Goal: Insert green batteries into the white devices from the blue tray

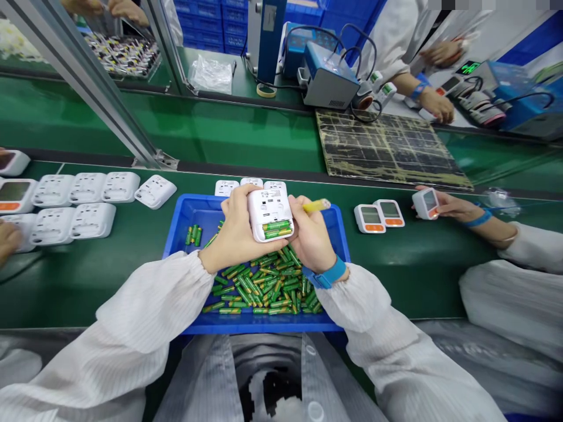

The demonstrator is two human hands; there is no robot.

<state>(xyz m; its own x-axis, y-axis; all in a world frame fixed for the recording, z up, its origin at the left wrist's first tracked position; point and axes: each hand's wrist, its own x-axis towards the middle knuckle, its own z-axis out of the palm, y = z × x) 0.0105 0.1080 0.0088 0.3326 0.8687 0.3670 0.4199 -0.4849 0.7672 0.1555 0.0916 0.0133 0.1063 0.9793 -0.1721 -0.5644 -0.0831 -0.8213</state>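
White device point(269, 214) held back-up in left hand point(235, 234), batteries lying crosswise; right hand point(311, 237) (closer to the bay) pinches yellow battery point(316, 206) just beside it.

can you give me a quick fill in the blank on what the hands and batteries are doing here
1. The left hand holds a white device whose open back shows ____ batteries.
2. Loose batteries lie in a ____ tray.
3. The right hand wears a blue ____.
4. The belt is ____.

Missing words: green; blue; wristband; green
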